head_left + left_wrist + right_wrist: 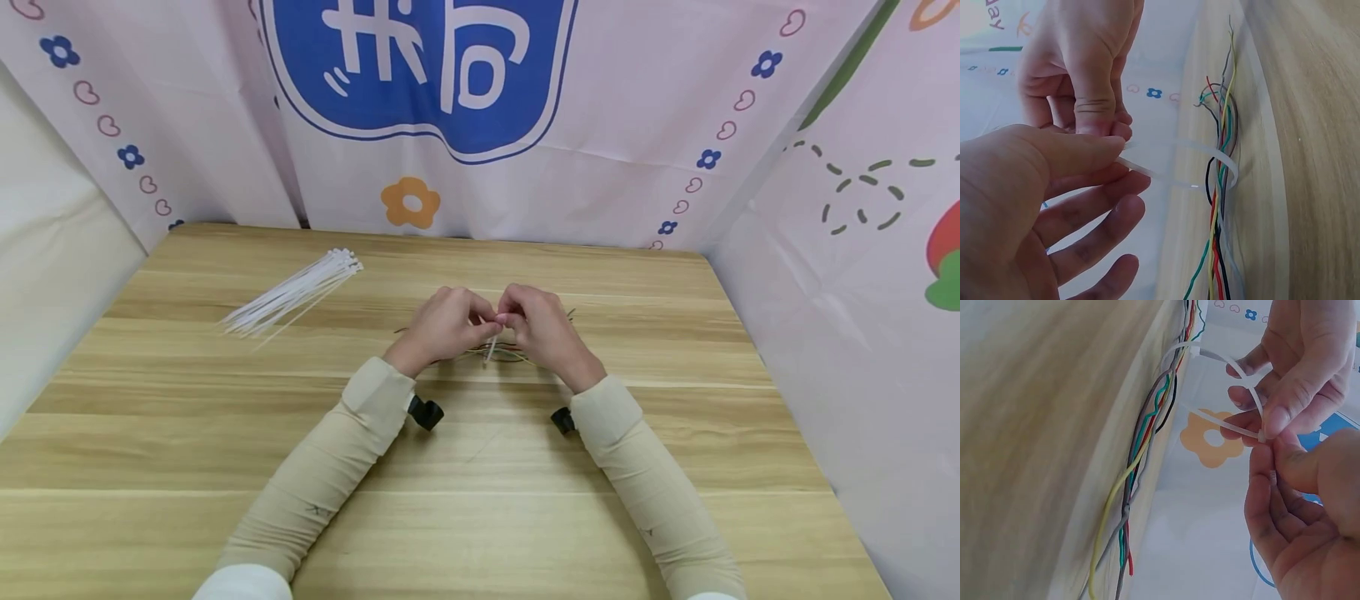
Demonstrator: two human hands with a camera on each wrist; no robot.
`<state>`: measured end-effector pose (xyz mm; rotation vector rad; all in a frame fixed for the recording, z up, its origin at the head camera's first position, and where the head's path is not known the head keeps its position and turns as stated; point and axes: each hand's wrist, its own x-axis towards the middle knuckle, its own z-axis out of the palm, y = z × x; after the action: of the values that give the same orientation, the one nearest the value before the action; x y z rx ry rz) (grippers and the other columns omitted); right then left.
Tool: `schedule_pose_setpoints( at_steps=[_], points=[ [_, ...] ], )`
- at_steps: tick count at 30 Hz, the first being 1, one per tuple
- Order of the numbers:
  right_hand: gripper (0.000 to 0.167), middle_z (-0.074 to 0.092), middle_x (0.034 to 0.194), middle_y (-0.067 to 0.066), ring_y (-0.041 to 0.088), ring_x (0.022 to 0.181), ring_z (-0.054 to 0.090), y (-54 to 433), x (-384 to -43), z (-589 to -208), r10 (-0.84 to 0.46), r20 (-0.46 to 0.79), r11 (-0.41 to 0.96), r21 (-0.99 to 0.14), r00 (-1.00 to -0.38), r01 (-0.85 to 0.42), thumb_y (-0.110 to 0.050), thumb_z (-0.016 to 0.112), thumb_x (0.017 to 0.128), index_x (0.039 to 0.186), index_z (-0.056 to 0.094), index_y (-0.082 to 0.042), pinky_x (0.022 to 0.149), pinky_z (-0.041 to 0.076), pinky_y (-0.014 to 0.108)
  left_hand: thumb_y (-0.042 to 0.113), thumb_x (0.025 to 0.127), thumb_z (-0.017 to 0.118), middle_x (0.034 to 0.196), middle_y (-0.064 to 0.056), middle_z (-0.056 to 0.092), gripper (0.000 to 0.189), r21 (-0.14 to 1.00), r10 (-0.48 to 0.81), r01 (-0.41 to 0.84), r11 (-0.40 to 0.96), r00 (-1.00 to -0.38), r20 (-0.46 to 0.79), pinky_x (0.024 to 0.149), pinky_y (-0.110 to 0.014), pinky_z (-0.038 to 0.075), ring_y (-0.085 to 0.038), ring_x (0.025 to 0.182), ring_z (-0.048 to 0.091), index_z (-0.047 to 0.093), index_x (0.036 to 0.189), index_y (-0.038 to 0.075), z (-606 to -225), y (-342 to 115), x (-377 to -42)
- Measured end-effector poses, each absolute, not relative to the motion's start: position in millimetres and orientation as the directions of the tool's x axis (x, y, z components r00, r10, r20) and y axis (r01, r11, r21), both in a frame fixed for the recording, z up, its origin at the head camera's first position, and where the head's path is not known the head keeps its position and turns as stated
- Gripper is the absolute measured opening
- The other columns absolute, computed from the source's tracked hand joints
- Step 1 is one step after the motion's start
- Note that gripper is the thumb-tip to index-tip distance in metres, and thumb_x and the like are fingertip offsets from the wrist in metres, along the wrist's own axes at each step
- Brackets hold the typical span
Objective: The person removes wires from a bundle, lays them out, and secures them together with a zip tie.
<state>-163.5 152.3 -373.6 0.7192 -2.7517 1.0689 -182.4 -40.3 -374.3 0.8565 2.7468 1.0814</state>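
A white cable tie (1244, 378) loops around a bundle of thin coloured wires (1216, 181) lying on the table. Both its ends meet at the small head (1262, 435), up between the fingertips. My left hand (447, 327) pinches the tie near the head between thumb and forefinger, its other fingers spread loosely in the left wrist view. Touching it from the other side, my right hand (542, 327) pinches the tie's end with thumb and forefinger. The loop stands wide and slack about the yellow, red, green, black and grey wires. Fingertips partly hide the tie's tail.
A pile of white cable ties (296, 292) lies on the wooden table (480, 500) at the back left. Behind the table hangs a printed curtain (345, 183), with more cloth at both sides. Black wrist cameras (426, 412) sit under the sleeves.
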Motion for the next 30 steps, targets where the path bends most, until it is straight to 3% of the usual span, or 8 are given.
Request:
schedule_pose_setpoints(
  at_steps=[13,20,25,30],
  points=[
    [0.016,0.065,0.094,0.007,0.02,0.079,0.056,151.8,-160.4,-371.6,-0.44,0.251,0.681,-0.532,-0.862,-0.502,0.005,0.063,0.101,0.094,0.059,-0.008,0.069,0.048,0.032,0.027,0.094,0.075,0.079,0.005,0.078,0.011,0.677,0.48,0.431,0.596,-0.868,0.13,0.05,-0.026,0.039,-0.012,0.056,0.06,0.085,0.092,0.022,-379.1,-37.8,-183.1],
    [0.016,0.064,0.09,0.008,0.02,0.077,0.057,149.1,-158.2,-364.7,-0.451,0.357,0.644,-0.504,-0.818,-0.575,0.007,0.063,0.1,0.092,0.058,-0.006,0.07,0.05,0.032,0.022,0.096,0.068,0.066,0.004,0.071,0.02,0.578,0.56,0.523,0.626,-0.817,0.133,0.045,-0.02,0.031,-0.006,0.05,0.052,0.082,0.082,0.019,-384.8,-33.9,-183.5],
    [0.01,0.065,0.088,0.009,0.02,0.077,0.06,154.6,-158.6,-354.1,-0.44,0.43,0.599,-0.514,-0.789,-0.614,-0.001,0.066,0.101,0.093,0.061,-0.004,0.07,0.052,0.033,0.022,0.095,0.069,0.082,0.003,0.078,0.015,0.599,0.524,0.497,0.628,-0.839,0.146,0.049,-0.024,0.042,-0.009,0.064,0.066,0.083,0.091,0.019,-381.9,-36.4,-182.8],
    [0.008,0.064,0.09,0.009,0.021,0.081,0.061,164.1,-162.2,-350.3,-0.469,0.441,0.576,-0.504,-0.766,-0.643,-0.002,0.068,0.1,0.094,0.062,-0.004,0.074,0.053,0.034,0.023,0.098,0.07,0.098,0.002,0.081,0.019,0.698,0.526,0.442,0.564,-0.843,0.108,0.066,-0.03,0.057,-0.014,0.081,0.075,0.083,0.108,0.013,-382.4,-38.6,-183.9]
  ],
)
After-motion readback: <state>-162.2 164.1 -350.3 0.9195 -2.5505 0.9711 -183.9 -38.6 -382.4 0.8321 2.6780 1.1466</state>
